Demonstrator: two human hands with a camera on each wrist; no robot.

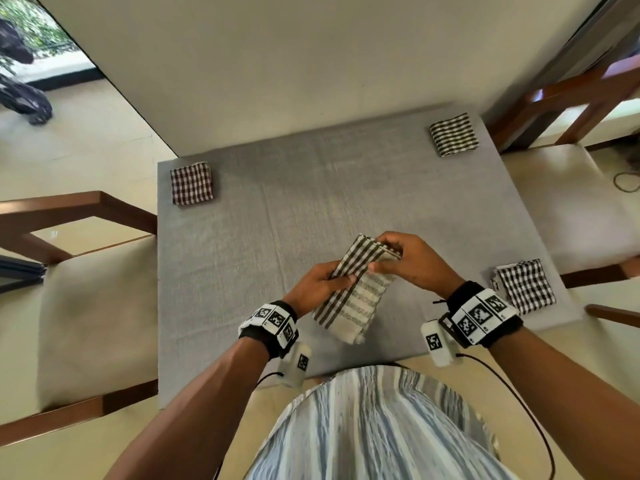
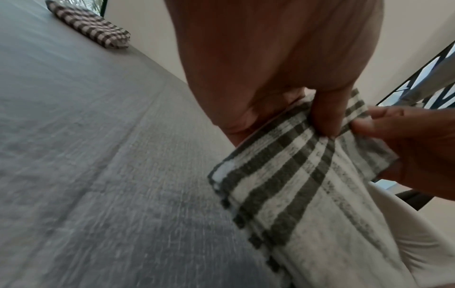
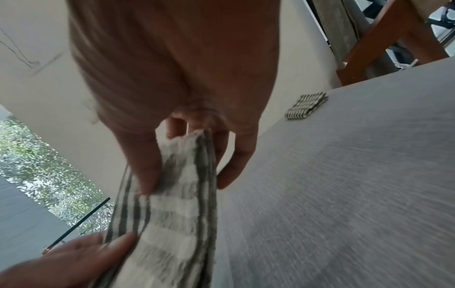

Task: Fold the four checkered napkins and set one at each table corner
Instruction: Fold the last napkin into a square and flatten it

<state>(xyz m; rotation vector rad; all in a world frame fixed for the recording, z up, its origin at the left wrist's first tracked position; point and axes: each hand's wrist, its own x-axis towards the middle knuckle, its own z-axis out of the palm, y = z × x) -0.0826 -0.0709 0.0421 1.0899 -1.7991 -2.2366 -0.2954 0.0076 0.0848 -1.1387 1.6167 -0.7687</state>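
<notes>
Nearest the viewer, the left hand (image 1: 320,279) and right hand (image 1: 412,259) together grasp a grey-striped napkin (image 1: 353,292), folded into a long strip and held above the near half of the table (image 1: 277,220). The left hand pinches its middle between thumb and fingers; the right hand grips the far end, its fingertips partly hidden by the cloth. The strip's lower end hangs toward the table; whether it touches the surface cannot be told. Both wrist views are blurred. At the near right corner lies a folded black-checked napkin (image 1: 524,286). Farther off, a folded dark-checked napkin (image 1: 191,183) occupies the far left corner and a folded striped napkin (image 1: 453,134) the far right corner. The near left corner is partly covered by the left forearm.
</notes>
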